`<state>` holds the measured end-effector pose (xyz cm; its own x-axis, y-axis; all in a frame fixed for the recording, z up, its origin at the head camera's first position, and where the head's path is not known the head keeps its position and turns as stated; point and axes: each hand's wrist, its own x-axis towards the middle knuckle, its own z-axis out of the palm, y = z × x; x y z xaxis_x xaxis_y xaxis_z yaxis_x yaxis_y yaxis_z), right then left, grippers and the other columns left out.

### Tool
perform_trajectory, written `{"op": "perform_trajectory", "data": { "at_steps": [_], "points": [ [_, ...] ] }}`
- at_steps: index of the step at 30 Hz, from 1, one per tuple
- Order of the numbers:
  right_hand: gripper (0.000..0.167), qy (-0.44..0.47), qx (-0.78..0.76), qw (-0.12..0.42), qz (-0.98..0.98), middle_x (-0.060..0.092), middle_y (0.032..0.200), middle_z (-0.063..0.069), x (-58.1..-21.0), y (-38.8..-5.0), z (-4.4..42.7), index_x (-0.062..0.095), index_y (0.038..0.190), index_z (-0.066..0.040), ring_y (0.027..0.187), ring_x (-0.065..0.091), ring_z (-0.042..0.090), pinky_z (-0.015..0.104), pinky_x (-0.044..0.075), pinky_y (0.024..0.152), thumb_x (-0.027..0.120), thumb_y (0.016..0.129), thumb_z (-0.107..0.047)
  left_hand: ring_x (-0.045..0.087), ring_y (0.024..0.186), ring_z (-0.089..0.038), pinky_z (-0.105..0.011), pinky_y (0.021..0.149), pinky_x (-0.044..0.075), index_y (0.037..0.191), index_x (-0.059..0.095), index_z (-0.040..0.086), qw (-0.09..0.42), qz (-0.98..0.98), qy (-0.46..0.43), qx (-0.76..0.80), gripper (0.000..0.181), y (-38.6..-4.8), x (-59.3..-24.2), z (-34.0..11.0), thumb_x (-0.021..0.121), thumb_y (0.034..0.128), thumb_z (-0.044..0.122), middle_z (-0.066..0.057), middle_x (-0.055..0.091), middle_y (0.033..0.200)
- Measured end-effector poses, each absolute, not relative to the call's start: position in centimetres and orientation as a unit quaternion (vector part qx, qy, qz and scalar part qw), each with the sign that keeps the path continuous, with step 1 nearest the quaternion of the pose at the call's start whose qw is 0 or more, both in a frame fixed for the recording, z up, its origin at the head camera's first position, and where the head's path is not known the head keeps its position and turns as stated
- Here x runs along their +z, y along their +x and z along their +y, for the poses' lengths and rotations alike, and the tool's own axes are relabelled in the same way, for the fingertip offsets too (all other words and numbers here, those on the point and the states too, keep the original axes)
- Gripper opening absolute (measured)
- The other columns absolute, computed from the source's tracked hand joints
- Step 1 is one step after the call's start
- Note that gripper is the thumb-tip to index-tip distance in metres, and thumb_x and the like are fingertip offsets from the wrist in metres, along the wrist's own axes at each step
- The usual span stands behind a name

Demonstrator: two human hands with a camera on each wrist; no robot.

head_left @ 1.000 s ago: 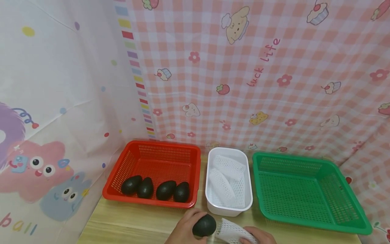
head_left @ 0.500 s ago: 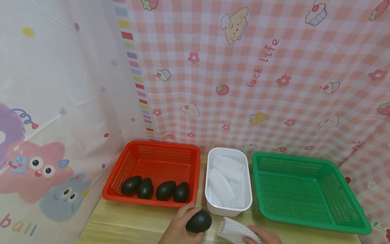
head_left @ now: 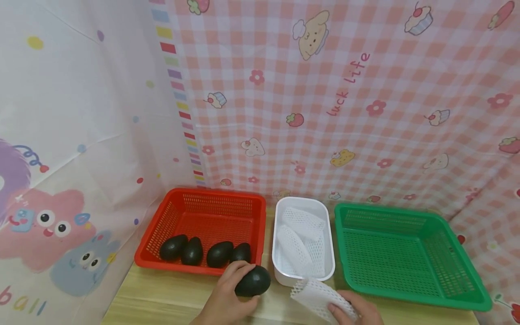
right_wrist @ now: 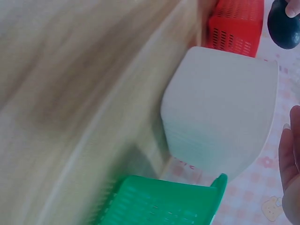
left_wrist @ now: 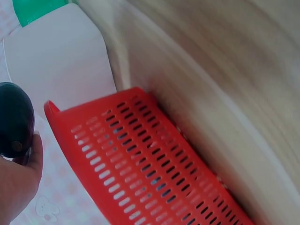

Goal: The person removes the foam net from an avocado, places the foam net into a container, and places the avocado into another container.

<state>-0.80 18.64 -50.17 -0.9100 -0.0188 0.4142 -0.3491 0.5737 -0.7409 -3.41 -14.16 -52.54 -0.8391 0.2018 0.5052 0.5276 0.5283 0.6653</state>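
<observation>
My left hand (head_left: pixel 232 293) grips a dark avocado (head_left: pixel 253 281) just in front of the red basket's near right corner; the left wrist view shows the same avocado (left_wrist: pixel 15 119) at its left edge. In my right hand (head_left: pixel 357 308) is a white foam net sleeve (head_left: pixel 318 295), pinched at its right end, its other end pointing toward the avocado. Avocado and sleeve are apart. Several more avocados (head_left: pixel 192 251) lie along the near side of the red basket (head_left: pixel 140 261). The right wrist view catches only part of the right hand (right_wrist: pixel 291 154).
A white tub (head_left: pixel 278 270) between the two baskets holds several foam net sleeves (head_left: pixel 294 248). To its right stands a green basket (head_left: pixel 406 253) with nothing in it. All stand on a wooden table (head_left: pixel 162 298), with a checked cloth (head_left: pixel 284 90) hanging behind.
My left hand has moved left and up with the avocado, toward the red basket. My right hand has shifted slightly right and up with the foam net sleeve, which is now more fully in view.
</observation>
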Motion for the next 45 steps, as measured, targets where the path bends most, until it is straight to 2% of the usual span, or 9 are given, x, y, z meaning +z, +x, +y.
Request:
{"op": "perform_trajectory", "data": {
  "at_steps": [6, 13, 18, 28, 35, 45],
  "points": [
    [0.044, 0.158, 0.459, 0.232, -0.843, 0.075, 0.089, -0.011, -49.6, -2.0, 18.7, 0.078, 0.097, -0.009, 0.072, 0.066, 0.002, 0.016, 0.050, 0.062, 0.090, 0.062, 0.014, 0.061, 0.114, -0.016, -0.035, 0.091, 0.058, 0.134, 0.068, 0.019, 0.191, -0.858, -0.198, -0.433, 0.075, -4.3, -51.8, -14.9, 0.095, 0.0652, 0.007, 0.004, 0.058, 0.132],
    [0.050, 0.223, 0.466, 0.271, -0.812, 0.077, 0.095, -0.003, -49.6, -4.0, 19.1, 0.077, 0.102, -0.004, 0.079, 0.070, 0.004, 0.014, 0.053, 0.067, 0.086, 0.060, 0.021, 0.062, 0.115, -0.022, -0.041, 0.090, 0.059, 0.133, 0.069, 0.013, 0.192, -0.862, -0.179, -0.434, 0.072, -5.7, -51.3, -16.0, 0.096, 0.0661, 0.009, -0.003, 0.061, 0.131],
    [0.052, 0.237, 0.446, 0.294, -0.812, 0.077, 0.093, 0.004, -49.5, -5.5, 19.2, 0.076, 0.105, -0.002, 0.079, 0.069, 0.004, 0.014, 0.052, 0.066, 0.086, 0.059, 0.020, 0.061, 0.114, -0.022, -0.041, 0.090, 0.059, 0.132, 0.070, 0.012, 0.194, -0.869, -0.166, -0.424, 0.070, -6.4, -51.0, -16.5, 0.096, 0.0671, 0.010, -0.003, 0.061, 0.129],
    [0.045, 0.225, 0.454, 0.287, -0.813, 0.078, 0.091, 0.011, -48.7, -7.4, 18.1, 0.075, 0.106, -0.004, 0.077, 0.068, 0.004, 0.016, 0.053, 0.064, 0.087, 0.067, 0.016, 0.063, 0.110, -0.022, -0.041, 0.088, 0.060, 0.131, 0.070, 0.011, 0.197, -0.876, -0.145, -0.415, 0.067, -7.8, -50.5, -17.3, 0.095, 0.0686, 0.010, -0.006, 0.062, 0.126],
    [0.044, 0.225, 0.448, 0.305, -0.810, 0.078, 0.089, 0.011, -48.9, -8.2, 17.6, 0.075, 0.105, -0.003, 0.074, 0.068, 0.007, 0.018, 0.053, 0.060, 0.087, 0.066, 0.014, 0.063, 0.109, -0.023, -0.043, 0.087, 0.060, 0.132, 0.069, 0.011, 0.205, -0.888, -0.141, -0.387, 0.067, -8.7, -50.1, -18.1, 0.095, 0.0702, 0.013, -0.007, 0.062, 0.126],
    [0.037, 0.200, 0.423, 0.308, -0.828, 0.077, 0.089, 0.013, -49.0, -9.2, 17.4, 0.074, 0.102, 0.001, 0.073, 0.069, 0.010, 0.020, 0.054, 0.060, 0.089, 0.068, 0.008, 0.063, 0.110, -0.028, -0.048, 0.090, 0.058, 0.134, 0.067, 0.009, 0.168, -0.904, -0.108, -0.378, 0.066, -11.1, -50.3, -19.6, 0.093, 0.0742, 0.017, -0.010, 0.060, 0.129]
  ]
}}
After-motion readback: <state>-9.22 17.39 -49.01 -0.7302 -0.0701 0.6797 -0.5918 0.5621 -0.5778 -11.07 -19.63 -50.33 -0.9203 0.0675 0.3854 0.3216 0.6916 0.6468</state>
